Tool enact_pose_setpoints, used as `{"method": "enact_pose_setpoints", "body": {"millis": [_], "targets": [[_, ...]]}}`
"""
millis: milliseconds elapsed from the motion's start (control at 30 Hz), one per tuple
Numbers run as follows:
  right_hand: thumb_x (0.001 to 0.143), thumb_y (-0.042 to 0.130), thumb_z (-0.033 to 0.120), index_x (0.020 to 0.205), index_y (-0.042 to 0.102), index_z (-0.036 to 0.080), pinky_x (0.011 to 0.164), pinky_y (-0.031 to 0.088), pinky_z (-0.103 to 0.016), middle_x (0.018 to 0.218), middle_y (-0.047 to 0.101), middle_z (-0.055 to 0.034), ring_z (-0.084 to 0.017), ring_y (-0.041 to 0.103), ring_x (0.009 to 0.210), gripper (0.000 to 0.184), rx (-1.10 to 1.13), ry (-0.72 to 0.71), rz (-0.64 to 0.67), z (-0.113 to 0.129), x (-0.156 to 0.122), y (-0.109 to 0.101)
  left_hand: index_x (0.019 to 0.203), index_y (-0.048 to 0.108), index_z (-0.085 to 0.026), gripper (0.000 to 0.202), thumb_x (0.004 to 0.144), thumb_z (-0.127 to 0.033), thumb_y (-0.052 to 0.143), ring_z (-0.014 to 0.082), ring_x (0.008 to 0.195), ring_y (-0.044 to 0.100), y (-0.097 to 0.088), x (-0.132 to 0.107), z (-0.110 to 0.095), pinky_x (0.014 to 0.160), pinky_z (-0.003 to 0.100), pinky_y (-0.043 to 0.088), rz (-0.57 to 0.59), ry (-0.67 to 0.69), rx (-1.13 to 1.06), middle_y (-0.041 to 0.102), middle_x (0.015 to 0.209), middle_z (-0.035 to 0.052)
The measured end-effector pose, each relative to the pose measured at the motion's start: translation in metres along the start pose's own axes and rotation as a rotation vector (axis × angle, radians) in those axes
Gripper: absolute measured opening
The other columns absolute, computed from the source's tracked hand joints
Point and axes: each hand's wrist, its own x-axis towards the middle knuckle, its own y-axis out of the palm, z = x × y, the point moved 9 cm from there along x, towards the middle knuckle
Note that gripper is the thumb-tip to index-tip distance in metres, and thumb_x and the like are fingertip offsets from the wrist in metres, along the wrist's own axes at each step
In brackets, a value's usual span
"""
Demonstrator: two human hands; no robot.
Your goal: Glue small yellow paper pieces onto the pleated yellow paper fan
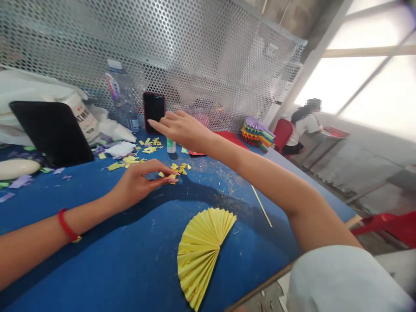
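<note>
My left hand (143, 180) rests low over the blue table, thumb and forefinger nearly closed around a small yellow paper scrap. More yellow scraps (182, 168) lie just beyond its fingertips. Raised over the table, my right hand (180, 130) holds nothing; its index finger stretches out in front of the phone (154, 110), the others look curled. Whether that finger touches the screen I cannot tell. Beneath the right hand stands a glue stick (170, 146), partly hidden. A pleated yellow paper fan (206, 255) lies spread open nearer to me.
A dark tablet-like panel (52, 132), a plastic bottle (121, 97) and white bags (32, 89) stand at the back left. Stacked coloured pleated paper (256, 133) and red paper (232, 138) lie at the back right. A thin strip (261, 206) is on the table. Another person (299, 128) sits farther off.
</note>
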Motion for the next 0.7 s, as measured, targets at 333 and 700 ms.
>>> {"method": "enact_pose_setpoints", "body": {"millis": [333,700], "targets": [[0.104,0.048,0.045,0.087,0.067,0.017,0.079,0.043,-0.028,0.077,0.072,-0.0035,-0.015,0.062,0.075,0.038,0.875,0.513,-0.473,-0.037,-0.145,0.056,0.088,0.083,-0.021,0.033,0.084,-0.053,0.077,0.0162,0.069,0.072,0.063,0.033,-0.034,0.060,0.021,0.054,-0.027,-0.134,-0.072,0.081,0.080,0.0026],[0.102,0.050,0.045,0.096,0.058,0.020,0.069,0.045,-0.025,0.080,0.070,-0.0011,-0.012,0.060,0.068,0.028,1.043,0.543,-0.665,-0.012,-0.163,0.068,0.095,0.083,-0.018,0.046,0.084,-0.062,0.073,0.0196,0.074,0.074,0.074,0.030,-0.018,0.064,0.025,0.055,-0.147,-0.181,-0.074,0.082,0.085,0.0064]]}}
